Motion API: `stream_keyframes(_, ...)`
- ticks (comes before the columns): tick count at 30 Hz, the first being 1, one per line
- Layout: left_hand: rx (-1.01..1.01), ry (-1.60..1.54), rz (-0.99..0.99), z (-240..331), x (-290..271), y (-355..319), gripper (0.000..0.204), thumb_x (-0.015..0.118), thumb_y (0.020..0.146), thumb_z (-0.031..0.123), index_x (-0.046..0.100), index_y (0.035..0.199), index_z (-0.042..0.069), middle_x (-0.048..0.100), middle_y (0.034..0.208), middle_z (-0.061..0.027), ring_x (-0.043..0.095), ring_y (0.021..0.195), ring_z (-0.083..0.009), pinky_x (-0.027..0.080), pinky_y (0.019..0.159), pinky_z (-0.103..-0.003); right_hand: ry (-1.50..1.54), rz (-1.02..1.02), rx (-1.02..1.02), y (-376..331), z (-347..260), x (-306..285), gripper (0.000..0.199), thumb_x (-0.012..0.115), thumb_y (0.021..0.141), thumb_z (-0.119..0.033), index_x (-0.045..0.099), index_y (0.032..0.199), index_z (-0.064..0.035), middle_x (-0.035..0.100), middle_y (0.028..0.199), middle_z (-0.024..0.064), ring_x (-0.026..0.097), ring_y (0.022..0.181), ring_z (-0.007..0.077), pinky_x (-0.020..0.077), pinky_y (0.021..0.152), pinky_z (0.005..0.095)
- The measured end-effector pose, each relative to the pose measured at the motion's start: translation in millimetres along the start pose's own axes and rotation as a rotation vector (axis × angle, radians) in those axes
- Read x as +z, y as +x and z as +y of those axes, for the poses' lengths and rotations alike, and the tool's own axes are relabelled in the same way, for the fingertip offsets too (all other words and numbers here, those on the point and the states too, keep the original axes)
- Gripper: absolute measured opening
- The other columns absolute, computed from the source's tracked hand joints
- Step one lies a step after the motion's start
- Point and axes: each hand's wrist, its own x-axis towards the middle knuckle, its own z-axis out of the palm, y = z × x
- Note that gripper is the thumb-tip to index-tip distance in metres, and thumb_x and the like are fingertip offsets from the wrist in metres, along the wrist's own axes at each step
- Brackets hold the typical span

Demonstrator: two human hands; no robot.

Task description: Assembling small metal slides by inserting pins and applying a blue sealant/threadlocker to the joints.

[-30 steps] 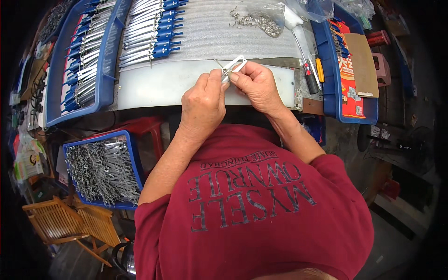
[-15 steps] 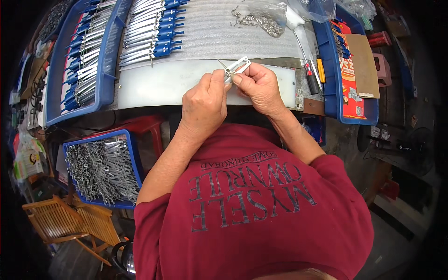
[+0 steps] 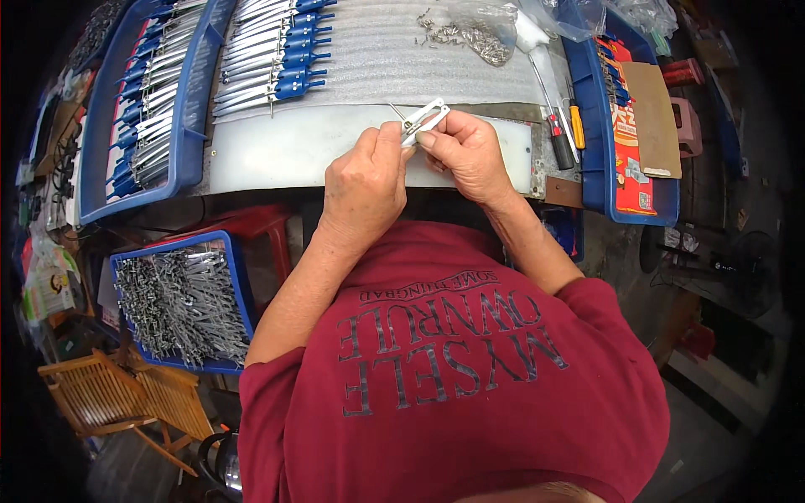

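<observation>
Above the white board (image 3: 272,155) at the bench's front edge, I hold a small silver metal part (image 3: 428,116) between both hands. It has two flat arms forming a narrow open frame, and a thin rod sticks out at its left. My left hand (image 3: 365,180) pinches its lower left end, fingers closed. On the other side, my right hand (image 3: 471,159) grips it between thumb and bent fingers. The fingertips hide its lower middle, and its exact kind is unclear.
Silver pieces with blue ends (image 3: 289,63) lie in a row on the grey foam mat (image 3: 369,63). Small metal pins (image 3: 461,35) are heaped at the back. Screwdrivers (image 3: 577,126) lie right. Blue trays (image 3: 189,159) flank the bench; a blue bin (image 3: 239,289) of metal parts stands lower left.
The metal part is tilted slightly differently, its thin rod shifting a little left. My left hand has moved slightly left; both hands keep their hold.
</observation>
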Motion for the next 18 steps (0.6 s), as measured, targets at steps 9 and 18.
stream_keyframes(9, 0.013, 0.042, -0.004, 2.8, -0.6, 1.4, 0.019, 0.056, 0.075, 0.009, 0.047, 0.09, 0.001, 0.047, 0.066, -0.0111, 0.053, 0.05, -0.0259, 0.043, 0.043, -0.034, 0.059, 0.043, -0.035, -0.9, 4.5, 1.6, 0.008, 0.056, 0.078, -0.006, 0.055, 0.083, 0.0, 0.051, 0.066, -0.0001, 0.041, 0.053, 0.0052, 0.0342, 0.047, 0.0193)
stream_keyframes(18, 0.03, 0.064, -0.016, 0.7, -1.2, 0.9, 0.017, 0.056, 0.075, 0.01, 0.046, 0.087, 0.002, 0.046, 0.065, -0.0095, 0.054, 0.05, -0.025, 0.043, 0.042, -0.034, 0.081, -0.039, 0.042, -0.2, -3.2, -4.0, 0.007, 0.057, 0.078, -0.009, 0.055, 0.079, -0.0019, 0.05, 0.064, -0.0004, 0.04, 0.052, 0.0051, 0.034, 0.047, 0.0196)
